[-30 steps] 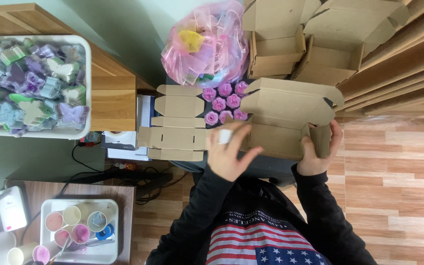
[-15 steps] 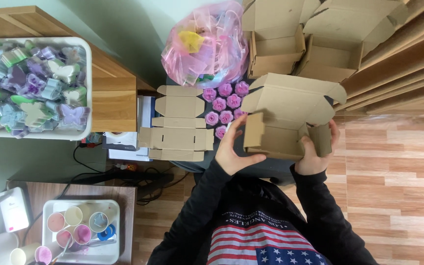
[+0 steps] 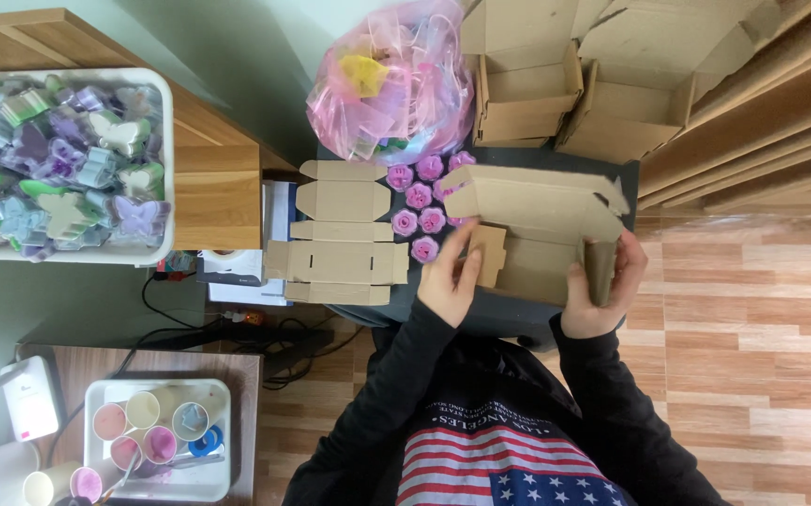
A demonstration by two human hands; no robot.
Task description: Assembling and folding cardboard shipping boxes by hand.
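A half-folded brown cardboard box [image 3: 537, 225] is held over the dark work surface [image 3: 490, 314]. My left hand [image 3: 448, 281] grips its left side flap, fingers pressing the small tab. On the box's right end sits my right hand [image 3: 602, 290], holding the end flap upright. Several pink rose-shaped pieces [image 3: 420, 201] lie just left of the box, partly hidden behind it. A flat unfolded box blank [image 3: 335, 234] lies further left.
A pink plastic bag [image 3: 391, 80] of coloured items sits behind the roses. Folded open boxes [image 3: 574, 84] are stacked at the top. At the left stands a white bin [image 3: 59, 159] of purple and green butterfly shapes, and below it a tray of paint cups [image 3: 157, 440].
The box has been tipped and turned so its open side faces me. My left hand moved from a loose flap to gripping the left side tab.
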